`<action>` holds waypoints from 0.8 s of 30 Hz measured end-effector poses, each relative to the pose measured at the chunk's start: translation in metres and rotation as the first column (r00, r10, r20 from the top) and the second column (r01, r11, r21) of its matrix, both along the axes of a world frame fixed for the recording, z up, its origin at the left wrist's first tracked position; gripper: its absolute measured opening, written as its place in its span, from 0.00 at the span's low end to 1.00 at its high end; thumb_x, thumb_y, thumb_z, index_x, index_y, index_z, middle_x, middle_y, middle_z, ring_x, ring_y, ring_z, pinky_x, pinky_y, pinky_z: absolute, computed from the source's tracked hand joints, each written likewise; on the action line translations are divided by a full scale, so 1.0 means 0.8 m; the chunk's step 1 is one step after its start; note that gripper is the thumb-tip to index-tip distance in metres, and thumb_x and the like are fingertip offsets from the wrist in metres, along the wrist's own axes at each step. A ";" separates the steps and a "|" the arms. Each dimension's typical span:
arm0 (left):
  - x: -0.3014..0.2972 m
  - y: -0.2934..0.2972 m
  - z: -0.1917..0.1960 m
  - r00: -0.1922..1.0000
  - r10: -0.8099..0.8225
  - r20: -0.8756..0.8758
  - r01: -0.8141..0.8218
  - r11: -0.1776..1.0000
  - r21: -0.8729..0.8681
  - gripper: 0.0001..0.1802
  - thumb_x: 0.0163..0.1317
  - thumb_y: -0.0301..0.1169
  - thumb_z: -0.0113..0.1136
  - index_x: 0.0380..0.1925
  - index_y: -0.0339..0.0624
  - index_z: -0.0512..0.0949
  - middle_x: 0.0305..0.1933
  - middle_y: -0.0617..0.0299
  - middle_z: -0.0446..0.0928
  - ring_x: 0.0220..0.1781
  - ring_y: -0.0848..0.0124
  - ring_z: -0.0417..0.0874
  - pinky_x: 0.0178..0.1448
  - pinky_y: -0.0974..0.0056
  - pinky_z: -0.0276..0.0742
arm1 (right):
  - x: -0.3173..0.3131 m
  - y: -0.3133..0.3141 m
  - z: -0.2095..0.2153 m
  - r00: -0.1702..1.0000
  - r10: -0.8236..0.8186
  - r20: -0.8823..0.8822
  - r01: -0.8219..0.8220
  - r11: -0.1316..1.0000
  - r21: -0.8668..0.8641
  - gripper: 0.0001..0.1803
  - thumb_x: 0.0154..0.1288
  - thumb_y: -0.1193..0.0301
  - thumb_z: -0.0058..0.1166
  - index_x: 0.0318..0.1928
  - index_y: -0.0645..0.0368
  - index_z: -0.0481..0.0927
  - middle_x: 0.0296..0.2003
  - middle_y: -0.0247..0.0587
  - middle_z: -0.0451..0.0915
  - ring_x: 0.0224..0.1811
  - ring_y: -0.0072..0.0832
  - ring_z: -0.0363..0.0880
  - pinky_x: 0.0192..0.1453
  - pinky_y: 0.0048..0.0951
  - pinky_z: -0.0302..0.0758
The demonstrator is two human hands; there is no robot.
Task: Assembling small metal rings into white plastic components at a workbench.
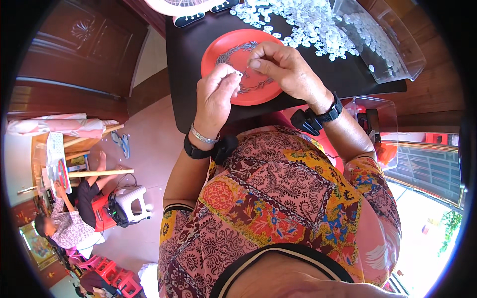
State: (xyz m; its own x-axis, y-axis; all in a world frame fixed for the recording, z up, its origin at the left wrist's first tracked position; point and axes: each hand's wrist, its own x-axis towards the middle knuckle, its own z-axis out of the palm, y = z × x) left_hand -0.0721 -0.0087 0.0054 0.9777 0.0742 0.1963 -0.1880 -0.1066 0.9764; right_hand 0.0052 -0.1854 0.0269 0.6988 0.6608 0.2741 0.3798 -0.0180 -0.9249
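My left hand [214, 94] is closed in a pinch on a small white plastic piece [239, 75], whose ring-like end sticks out past the thumb and finger. Opposite it, my right hand [290, 69] has thumb and forefinger pressed together; whatever lies between them is too small to make out. Both hands are raised over a round red plate [218, 47]. Many small grey metal pieces [233, 52], thin like screws or nails, lie in a ring on the plate, with a few more in its middle.
A heap of small white oval plastic pieces [308, 25] covers the far right of the black table [186, 74]. More fill a tipped see-through bin [397, 54]. A white fan base [189, 10] stands at the far edge. Another person [69, 223] sits at left near a white stool [134, 204].
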 end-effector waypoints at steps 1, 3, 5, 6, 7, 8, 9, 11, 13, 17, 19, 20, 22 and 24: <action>-0.003 -0.002 0.005 1.000 -0.016 -0.009 0.016 1.000 0.000 0.09 0.64 0.30 0.50 0.27 0.37 0.72 0.24 0.66 0.72 0.26 0.80 0.70 0.33 0.73 0.66 | -0.002 0.000 0.002 1.000 -0.002 0.000 0.002 1.000 0.001 0.07 0.68 0.72 0.50 0.39 0.63 0.76 0.30 0.28 0.75 0.35 0.13 0.71 0.42 0.19 0.70; -0.007 -0.005 0.007 0.999 -0.030 -0.018 0.030 1.000 -0.001 0.10 0.64 0.31 0.49 0.26 0.37 0.72 0.24 0.66 0.72 0.26 0.80 0.70 0.33 0.73 0.66 | -0.007 0.003 0.006 0.999 0.037 0.028 -0.037 0.999 -0.003 0.07 0.69 0.73 0.50 0.39 0.64 0.75 0.30 0.29 0.75 0.35 0.14 0.71 0.42 0.19 0.70; -0.009 -0.008 0.008 0.999 -0.044 -0.016 0.044 0.999 -0.004 0.11 0.64 0.32 0.48 0.25 0.38 0.71 0.23 0.66 0.71 0.26 0.80 0.69 0.32 0.73 0.65 | -0.009 0.004 0.004 0.997 0.071 0.006 -0.071 0.997 0.004 0.06 0.69 0.73 0.49 0.39 0.64 0.75 0.30 0.29 0.75 0.35 0.14 0.71 0.42 0.20 0.71; -0.010 -0.009 0.007 0.999 -0.044 -0.016 0.044 0.999 -0.003 0.11 0.64 0.32 0.48 0.25 0.38 0.71 0.23 0.66 0.71 0.26 0.80 0.69 0.32 0.73 0.65 | -0.010 0.005 0.003 0.994 0.106 -0.015 -0.106 0.994 0.012 0.06 0.69 0.73 0.49 0.38 0.65 0.75 0.31 0.29 0.75 0.35 0.15 0.71 0.42 0.20 0.71; -0.011 -0.009 0.007 0.998 -0.055 -0.015 0.055 0.998 -0.012 0.11 0.64 0.32 0.48 0.25 0.38 0.71 0.22 0.66 0.71 0.25 0.80 0.69 0.32 0.73 0.65 | -0.010 0.006 0.003 0.994 0.106 -0.015 -0.105 0.994 0.012 0.06 0.69 0.73 0.49 0.38 0.65 0.75 0.31 0.29 0.75 0.35 0.15 0.71 0.42 0.20 0.71; -0.011 -0.010 0.006 0.998 -0.066 -0.015 0.065 0.998 -0.021 0.12 0.64 0.33 0.48 0.25 0.38 0.71 0.22 0.66 0.71 0.25 0.80 0.68 0.31 0.73 0.64 | -0.011 0.007 0.003 0.994 0.108 0.007 -0.108 0.994 -0.002 0.06 0.69 0.73 0.49 0.38 0.65 0.75 0.31 0.29 0.74 0.36 0.15 0.72 0.43 0.20 0.71; -0.012 -0.009 0.007 0.998 -0.066 -0.016 0.065 0.998 -0.020 0.12 0.64 0.33 0.48 0.25 0.38 0.71 0.22 0.66 0.71 0.25 0.80 0.68 0.31 0.73 0.64 | -0.011 0.007 0.003 0.993 0.110 0.029 -0.110 0.994 -0.015 0.06 0.69 0.74 0.48 0.38 0.65 0.75 0.31 0.30 0.74 0.36 0.15 0.72 0.43 0.20 0.71; -0.013 -0.008 0.009 0.998 -0.070 0.012 0.070 0.998 0.008 0.12 0.64 0.33 0.48 0.25 0.38 0.70 0.21 0.66 0.70 0.24 0.80 0.68 0.31 0.73 0.62 | -0.012 0.005 0.007 0.995 0.099 0.014 -0.099 0.995 -0.007 0.06 0.69 0.74 0.48 0.38 0.65 0.75 0.31 0.30 0.74 0.36 0.15 0.72 0.43 0.20 0.71; -0.014 -0.007 0.008 0.998 -0.066 0.008 0.066 0.998 0.009 0.12 0.64 0.33 0.48 0.25 0.38 0.70 0.21 0.66 0.70 0.24 0.80 0.67 0.31 0.72 0.62 | -0.011 0.003 0.008 0.996 0.088 -0.001 -0.088 0.996 0.000 0.06 0.69 0.74 0.48 0.38 0.65 0.75 0.31 0.30 0.74 0.36 0.16 0.72 0.43 0.20 0.71; -0.014 -0.007 0.007 0.997 -0.071 0.001 0.071 0.997 0.038 0.11 0.63 0.32 0.48 0.25 0.38 0.70 0.20 0.66 0.69 0.24 0.79 0.67 0.30 0.72 0.62 | -0.010 0.003 0.007 0.994 0.095 0.054 -0.092 0.994 -0.055 0.05 0.69 0.75 0.47 0.37 0.65 0.74 0.30 0.31 0.74 0.35 0.17 0.71 0.42 0.21 0.71; -0.013 -0.005 0.005 0.997 -0.075 0.021 0.074 0.996 0.039 0.10 0.63 0.30 0.48 0.26 0.36 0.71 0.19 0.66 0.68 0.23 0.79 0.67 0.29 0.72 0.63 | -0.010 0.004 0.006 0.990 0.118 0.082 -0.110 0.989 -0.099 0.05 0.69 0.75 0.47 0.36 0.65 0.74 0.30 0.31 0.74 0.34 0.17 0.71 0.41 0.21 0.71; -0.013 -0.004 0.003 0.996 -0.079 0.042 0.077 0.996 0.040 0.08 0.62 0.28 0.48 0.27 0.34 0.71 0.19 0.65 0.68 0.21 0.79 0.68 0.27 0.71 0.64 | -0.010 0.005 0.002 0.992 0.122 0.043 -0.119 0.990 -0.073 0.05 0.68 0.75 0.48 0.36 0.64 0.73 0.30 0.31 0.74 0.34 0.17 0.71 0.41 0.21 0.70; -0.014 -0.005 0.002 0.996 -0.079 0.045 0.077 0.996 0.041 0.09 0.63 0.28 0.48 0.27 0.34 0.71 0.19 0.65 0.67 0.21 0.79 0.68 0.27 0.71 0.64 | -0.010 0.005 0.002 0.992 0.127 0.003 -0.127 0.991 -0.046 0.04 0.68 0.75 0.48 0.35 0.64 0.73 0.29 0.31 0.73 0.33 0.18 0.70 0.40 0.22 0.70; -0.015 -0.005 0.002 0.996 -0.079 0.048 0.077 0.996 0.042 0.09 0.63 0.28 0.48 0.26 0.34 0.71 0.19 0.65 0.67 0.21 0.79 0.68 0.27 0.71 0.64 | -0.011 0.005 0.005 0.989 0.122 0.083 -0.113 0.989 -0.099 0.05 0.67 0.75 0.49 0.35 0.64 0.73 0.28 0.32 0.73 0.32 0.19 0.70 0.39 0.23 0.69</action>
State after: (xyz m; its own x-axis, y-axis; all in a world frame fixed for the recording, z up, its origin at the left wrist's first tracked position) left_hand -0.0843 -0.0131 0.0073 0.9693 -0.0108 0.2456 -0.2449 -0.1289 0.9609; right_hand -0.0039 -0.1818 0.0311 0.5904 0.7626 0.2642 0.4649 -0.0538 -0.8837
